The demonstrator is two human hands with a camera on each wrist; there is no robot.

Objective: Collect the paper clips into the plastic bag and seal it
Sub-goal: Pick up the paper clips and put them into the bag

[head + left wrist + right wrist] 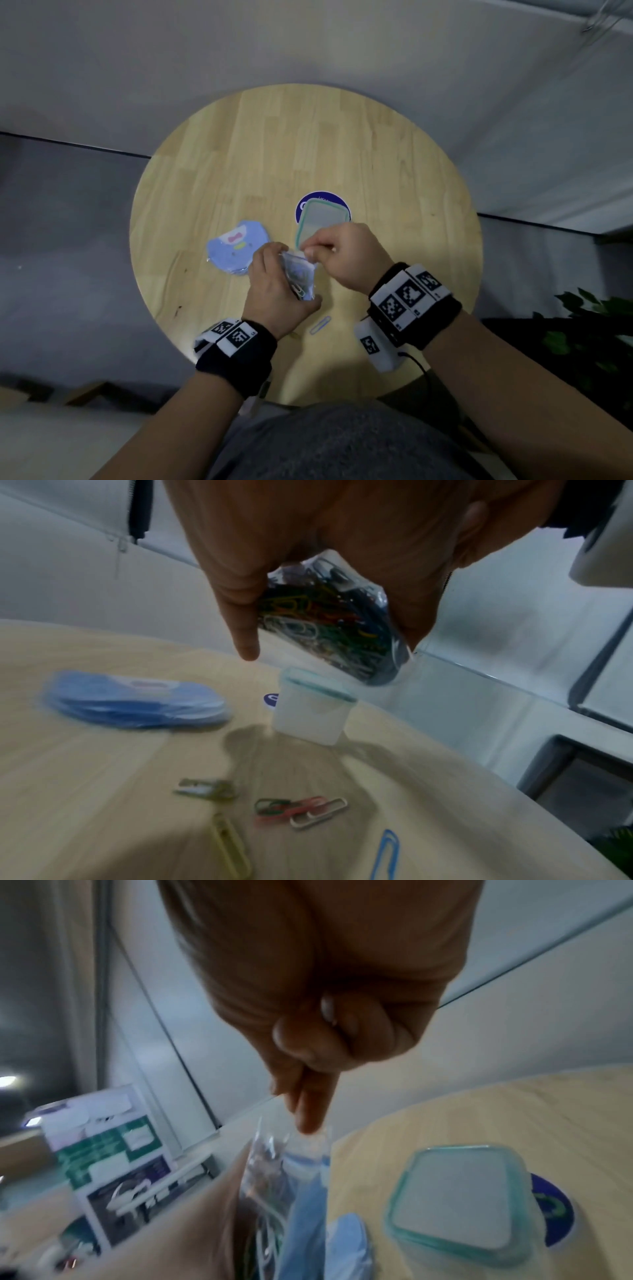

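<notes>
Head view: left hand (pixel 274 287) gripping bag (pixel 298 274) of clips, held above table (pixel 342 144), mouth up toward right hand (pixel 339 257). Right fingers (pixel 308 1112) pinching bag's top edge; whether dropping clip in or pressing seal, cannot tell. Loose clips (pixel 301 810) on wood directly below left wrist, nearer left hand; blue clip (pixel 320 324) lying diagonally between wrists. Beyond bag: lidded box (pixel 322 219), blue pouch (pixel 236 248). Grey walls around.

head overhead, wrists close, sharing table (pixel 239 144)
</notes>
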